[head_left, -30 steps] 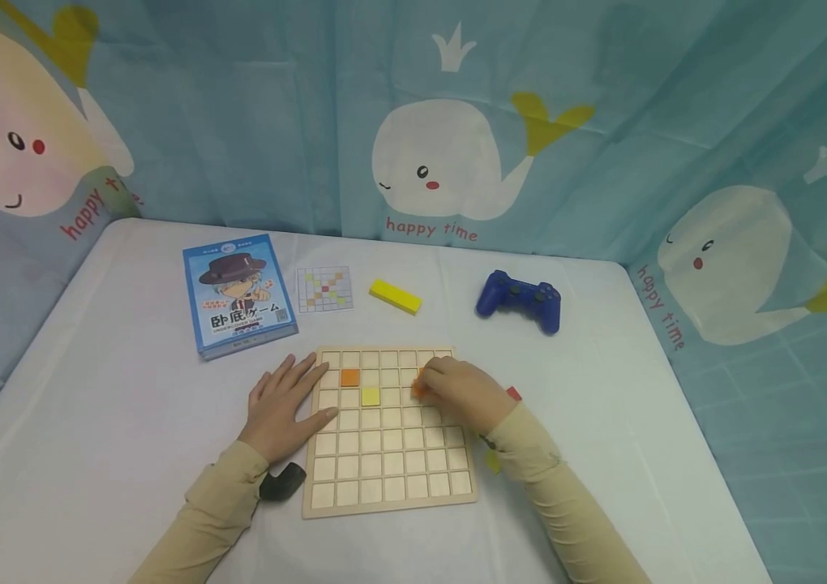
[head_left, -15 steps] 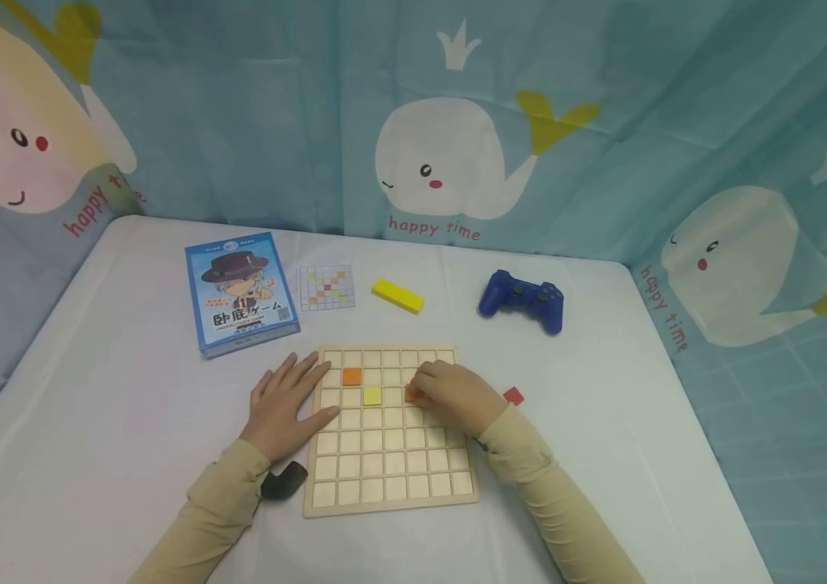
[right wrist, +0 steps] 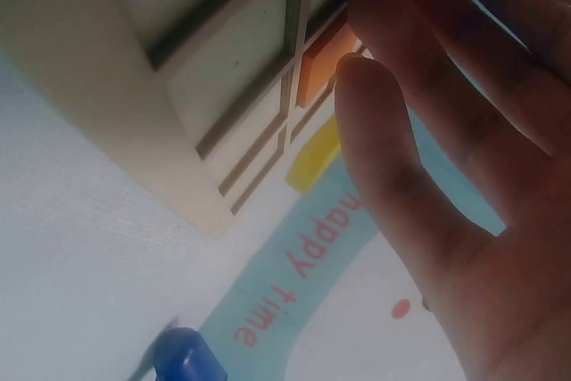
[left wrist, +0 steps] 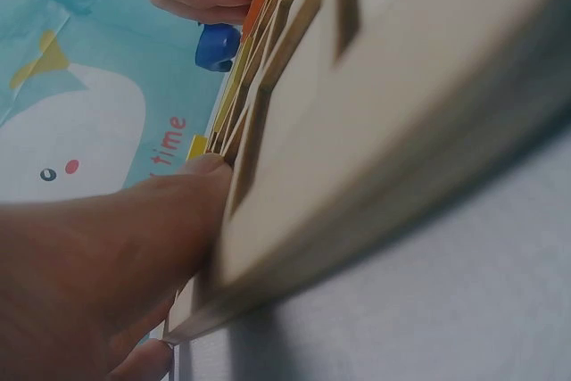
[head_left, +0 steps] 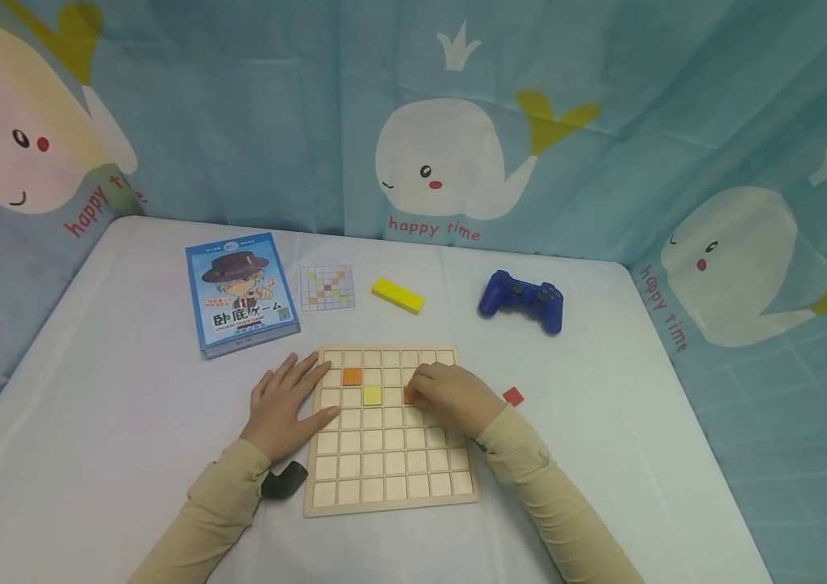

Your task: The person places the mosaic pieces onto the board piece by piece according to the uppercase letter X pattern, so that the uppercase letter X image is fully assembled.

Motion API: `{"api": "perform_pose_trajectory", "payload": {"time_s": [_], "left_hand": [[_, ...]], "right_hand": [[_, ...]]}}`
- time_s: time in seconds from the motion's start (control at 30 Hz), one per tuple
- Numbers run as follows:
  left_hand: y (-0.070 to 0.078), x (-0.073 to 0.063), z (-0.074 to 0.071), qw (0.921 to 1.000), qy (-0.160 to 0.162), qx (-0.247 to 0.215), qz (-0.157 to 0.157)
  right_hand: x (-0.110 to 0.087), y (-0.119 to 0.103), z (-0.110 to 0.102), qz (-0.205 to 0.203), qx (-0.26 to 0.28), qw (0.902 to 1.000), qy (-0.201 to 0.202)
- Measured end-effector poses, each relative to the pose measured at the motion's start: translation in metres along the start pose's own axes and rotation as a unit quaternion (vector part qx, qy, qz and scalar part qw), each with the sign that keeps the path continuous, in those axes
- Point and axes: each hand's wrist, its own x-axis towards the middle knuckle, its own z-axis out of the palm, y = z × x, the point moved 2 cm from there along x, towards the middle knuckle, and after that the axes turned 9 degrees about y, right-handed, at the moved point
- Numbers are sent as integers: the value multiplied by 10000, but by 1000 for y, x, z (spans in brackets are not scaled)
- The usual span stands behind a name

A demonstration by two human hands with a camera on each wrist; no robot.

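Blue whale-print curtain (head_left: 275,146) behind, white table (head_left: 640,470) below. Across the left edge of the gridded wooden board (head_left: 390,511), left-hand grip (head_left: 282,418) spread wide, holding nothing. Right-hand grip (head_left: 457,396) drawn together, pinching orange tile (head_left: 409,395) in line with yellow tile (head_left: 372,396), one square between; impossible to tell whether fully seated. Could sit crooked, one corner up on a divider, if released off-square. Could jog the neighbouring orange piece (right wrist: 326,60), through a brush of loose fingers. Might shift the board if pressed sideways. Could sweep red tile (head_left: 513,397) aside by catching it with the nearby sleeve (head_left: 530,446).
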Motion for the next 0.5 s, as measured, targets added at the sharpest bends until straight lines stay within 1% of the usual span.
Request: {"api": "perform_pose_trajectory", "payload": {"time_s": [0.23,0.37,0.5], "left_hand": [[-1,0,0,10000,2,27,-8],[-1,0,0,10000,17,19,0],[-1,0,1,10000,35,37,26]], "right_hand": [[1,-2,-3,54,40,10000,-73],[1,0,-2,115,63,9998,-162],[1,1,-1,144,89,9997,-167]]}}
